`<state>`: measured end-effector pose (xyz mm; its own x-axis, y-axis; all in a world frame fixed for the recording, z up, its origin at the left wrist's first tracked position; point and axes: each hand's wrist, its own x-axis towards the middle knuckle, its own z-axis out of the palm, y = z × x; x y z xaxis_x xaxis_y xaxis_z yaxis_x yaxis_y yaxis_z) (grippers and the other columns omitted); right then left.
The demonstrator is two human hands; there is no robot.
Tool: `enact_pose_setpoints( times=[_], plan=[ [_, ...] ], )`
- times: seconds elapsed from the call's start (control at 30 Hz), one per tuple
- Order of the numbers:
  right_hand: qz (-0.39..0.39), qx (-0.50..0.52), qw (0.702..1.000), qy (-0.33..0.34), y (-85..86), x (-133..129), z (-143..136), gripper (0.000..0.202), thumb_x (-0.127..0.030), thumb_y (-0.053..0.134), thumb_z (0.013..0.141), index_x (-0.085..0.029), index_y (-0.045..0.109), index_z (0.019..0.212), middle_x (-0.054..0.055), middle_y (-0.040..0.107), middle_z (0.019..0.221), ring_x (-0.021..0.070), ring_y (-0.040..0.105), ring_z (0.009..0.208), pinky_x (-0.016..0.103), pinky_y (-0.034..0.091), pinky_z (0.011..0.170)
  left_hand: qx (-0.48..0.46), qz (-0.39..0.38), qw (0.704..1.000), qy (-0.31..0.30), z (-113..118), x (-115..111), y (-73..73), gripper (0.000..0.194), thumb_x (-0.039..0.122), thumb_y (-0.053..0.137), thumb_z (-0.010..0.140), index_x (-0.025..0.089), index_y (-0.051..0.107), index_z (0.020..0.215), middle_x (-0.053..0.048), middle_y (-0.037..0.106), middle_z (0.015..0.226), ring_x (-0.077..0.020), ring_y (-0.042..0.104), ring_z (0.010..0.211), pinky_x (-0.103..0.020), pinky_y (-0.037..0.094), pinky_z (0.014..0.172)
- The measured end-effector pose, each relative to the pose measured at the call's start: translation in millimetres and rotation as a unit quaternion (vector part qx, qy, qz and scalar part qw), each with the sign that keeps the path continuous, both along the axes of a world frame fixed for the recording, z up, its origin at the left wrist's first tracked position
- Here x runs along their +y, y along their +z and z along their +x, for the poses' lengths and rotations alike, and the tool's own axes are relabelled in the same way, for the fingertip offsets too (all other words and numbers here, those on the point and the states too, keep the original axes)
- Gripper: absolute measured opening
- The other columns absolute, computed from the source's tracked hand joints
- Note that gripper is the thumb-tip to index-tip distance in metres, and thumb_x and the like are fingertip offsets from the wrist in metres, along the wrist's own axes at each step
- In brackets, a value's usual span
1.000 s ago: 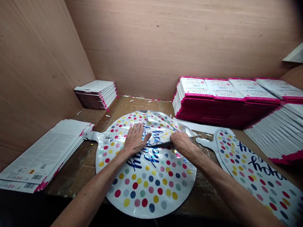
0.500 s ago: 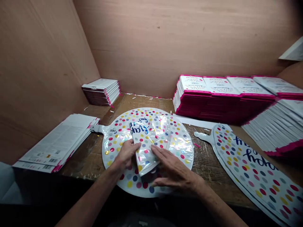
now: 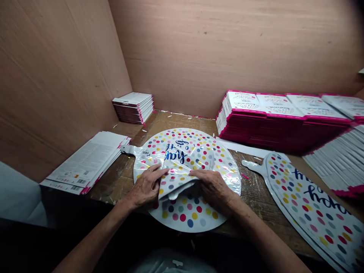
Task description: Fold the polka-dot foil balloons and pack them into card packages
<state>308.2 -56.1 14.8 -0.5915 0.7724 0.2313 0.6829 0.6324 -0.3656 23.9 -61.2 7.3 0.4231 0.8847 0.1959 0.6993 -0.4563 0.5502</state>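
We hold a folded dotted balloon [image 3: 174,181] at the bench's [image 3: 256,193] near edge.
Our left hand's [image 3: 145,188] fingers clamp its left side; our right hand's [image 3: 214,186] touch its right, grip unclear. Beneath lies a flat round balloon [image 3: 196,216]; pink-edged cartons [image 3: 267,123] line the far edge.

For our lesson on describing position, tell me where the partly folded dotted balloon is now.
In the head view, the partly folded dotted balloon lies near the centre, on top of the flat round balloon, between the left hand and right hand.
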Motion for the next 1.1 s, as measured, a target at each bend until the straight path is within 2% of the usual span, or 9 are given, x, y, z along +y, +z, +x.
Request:
enact_pose_setpoints(
  times=[0.13, 0.3, 0.43, 0.67, 0.73, 0.8, 0.9, 0.97, 1.1],
  plan=[
    [-0.069, -0.016, 0.979, -0.193, 5.1, 34.3, -20.6, 0.036, -0.031, 0.036, 0.099, -0.022, 0.069, 0.09, 0.002, 0.071, 0.077, 0.0172, 0.065, 0.07, 0.025, 0.045, 0.064, -0.029, -0.055, 0.989, 0.133, 15.0, 17.6, 5.1, 0.035, 0.043, 0.05, 0.086, 0.02, 0.071, 0.103, -0.008, 0.074, 0.101, -0.0245, 0.065, 0.1, -0.035, 0.05, 0.089],
    [-0.022, -0.123, 0.924, -0.362, 6.6, 49.2, -56.5, 0.033, -0.04, 0.047, 0.096, -0.014, 0.066, 0.103, 0.013, 0.07, 0.096, 0.0255, 0.064, 0.088, 0.032, 0.045, 0.075, -0.005, -0.172, 0.935, 0.31, 31.9, 47.5, 13.7, 0.027, 0.041, 0.06, 0.08, 0.02, 0.07, 0.093, -0.005, 0.076, 0.085, -0.0221, 0.068, 0.084, -0.028, 0.045, 0.071],
    [0.135, -0.118, 0.966, -0.183, 5.5, 32.0, -88.6, 0.043, -0.03, 0.056, 0.09, -0.01, 0.054, 0.128, 0.019, 0.057, 0.128, 0.0304, 0.053, 0.111, 0.041, 0.041, 0.096, 0.001, -0.193, 0.934, 0.301, 29.0, 65.6, 12.3, 0.024, 0.038, 0.066, 0.074, 0.019, 0.071, 0.086, -0.004, 0.075, 0.078, -0.0216, 0.069, 0.077, -0.026, 0.044, 0.064],
    [0.076, -0.217, 0.969, -0.086, 3.2, 34.4, -121.9, 0.027, -0.008, 0.044, 0.091, -0.005, 0.062, 0.11, 0.02, 0.064, 0.105, 0.0277, 0.056, 0.097, 0.042, 0.045, 0.089, 0.019, -0.127, 0.948, 0.29, 19.4, 54.6, 29.6, 0.031, 0.043, 0.055, 0.084, 0.018, 0.072, 0.086, -0.007, 0.075, 0.078, -0.0231, 0.07, 0.074, -0.029, 0.05, 0.066],
    [0.108, -0.202, 0.973, -0.019, 3.2, 21.2, -101.6, 0.031, -0.01, 0.045, 0.093, -0.009, 0.058, 0.12, 0.019, 0.06, 0.117, 0.0282, 0.053, 0.108, 0.044, 0.042, 0.097, 0.02, -0.005, 0.972, 0.234, 12.7, 48.6, 36.0, 0.028, 0.033, 0.051, 0.088, 0.019, 0.071, 0.099, -0.008, 0.075, 0.098, -0.0236, 0.07, 0.09, -0.033, 0.053, 0.08],
    [0.127, -0.182, 0.973, 0.067, 3.7, 2.0, -73.4, 0.036, -0.015, 0.045, 0.096, -0.017, 0.052, 0.131, 0.016, 0.053, 0.133, 0.029, 0.047, 0.123, 0.048, 0.036, 0.106, 0.029, 0.108, 0.992, 0.064, 6.3, 45.5, 34.9, 0.036, 0.017, 0.044, 0.088, 0.021, 0.067, 0.116, -0.006, 0.07, 0.121, -0.0219, 0.062, 0.115, -0.035, 0.05, 0.096],
    [0.102, -0.164, 0.967, 0.166, 3.5, -17.3, -34.9, 0.042, -0.021, 0.047, 0.098, -0.026, 0.045, 0.139, 0.013, 0.044, 0.145, 0.0295, 0.038, 0.135, 0.051, 0.032, 0.11, 0.095, 0.14, 0.965, -0.2, -0.7, 45.6, 17.7, 0.052, 0.003, 0.041, 0.086, 0.026, 0.06, 0.129, 0.0, 0.063, 0.134, -0.0216, 0.045, 0.135, -0.039, 0.044, 0.107],
    [0.078, -0.151, 0.967, 0.19, 1.9, -17.8, -19.5, 0.043, -0.022, 0.048, 0.098, -0.025, 0.044, 0.141, 0.014, 0.044, 0.146, 0.0295, 0.038, 0.136, 0.05, 0.035, 0.109, 0.139, 0.127, 0.949, -0.251, -4.5, 47.2, 2.6, 0.054, 0.003, 0.044, 0.086, 0.028, 0.058, 0.131, 0.0, 0.064, 0.133, -0.0247, 0.045, 0.135, -0.042, 0.046, 0.105],
    [0.045, -0.092, 0.978, 0.18, -1.4, -7.8, -10.4, 0.045, -0.017, 0.046, 0.096, -0.016, 0.044, 0.141, 0.016, 0.052, 0.14, 0.0245, 0.044, 0.132, 0.046, 0.037, 0.111, 0.136, 0.126, 0.956, -0.227, -9.8, 50.6, -9.4, 0.06, 0.0, 0.045, 0.081, 0.027, 0.057, 0.134, -0.003, 0.064, 0.132, -0.0229, 0.051, 0.129, -0.04, 0.047, 0.105]
  ],
)
